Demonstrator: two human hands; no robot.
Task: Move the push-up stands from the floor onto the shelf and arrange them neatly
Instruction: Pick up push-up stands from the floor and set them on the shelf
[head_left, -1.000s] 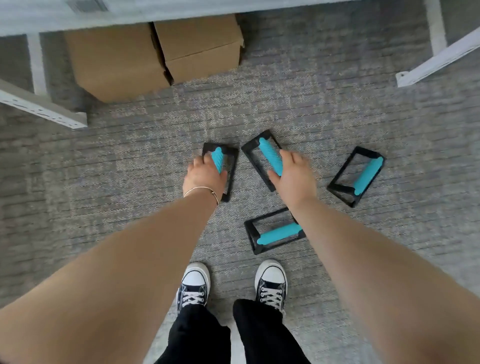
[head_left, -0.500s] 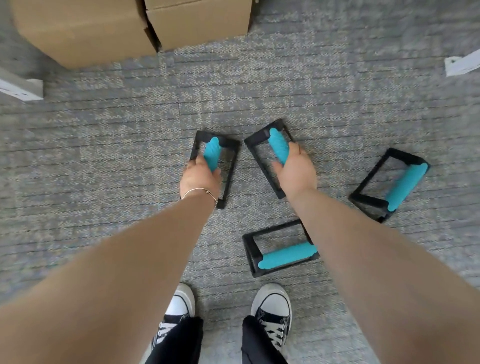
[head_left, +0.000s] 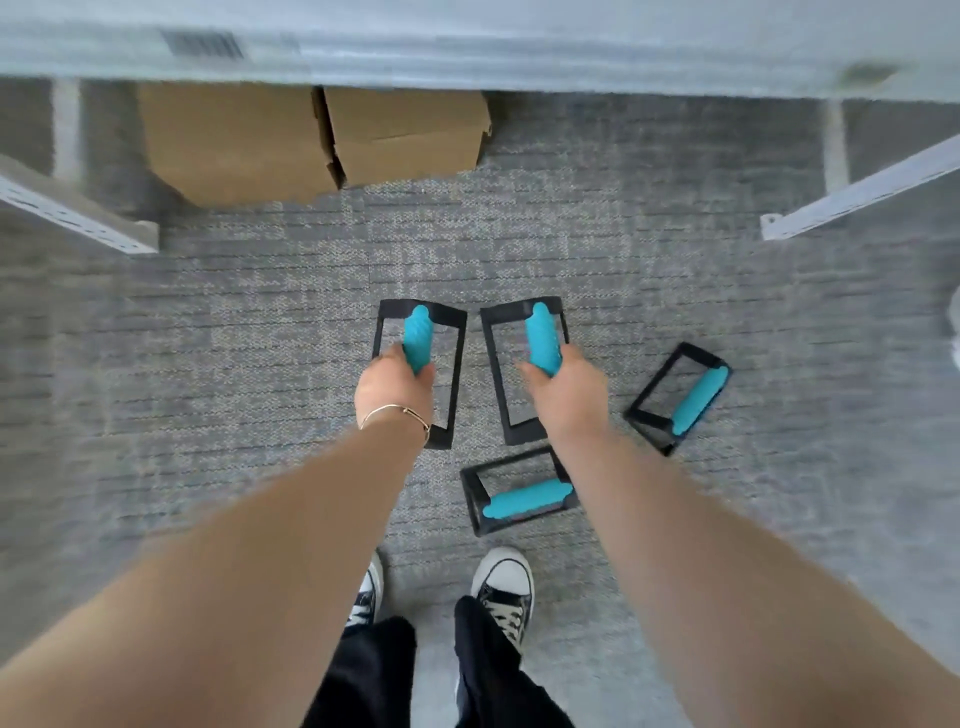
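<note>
Several push-up stands with black frames and teal grips are in view. My left hand (head_left: 395, 387) is closed around the teal grip of one stand (head_left: 418, 338). My right hand (head_left: 569, 392) grips the teal handle of a second stand (head_left: 543, 338). Both held stands hang side by side above the carpet, their long sides pointing away from me. Two more stands lie on the carpet: one (head_left: 524, 499) just in front of my right shoe, another (head_left: 696, 400) to the right. The pale shelf board (head_left: 519, 47) runs across the top of the view.
Two cardboard boxes (head_left: 311, 140) sit on the carpet under the shelf. White metal shelf rails jut out at the left (head_left: 78, 213) and right (head_left: 857, 192). My shoes (head_left: 501, 587) stand at the bottom centre on grey carpet.
Both hands have raised their stands off the carpet and turned them roughly parallel. The view has tilted up, bringing the shelf board back into sight.
</note>
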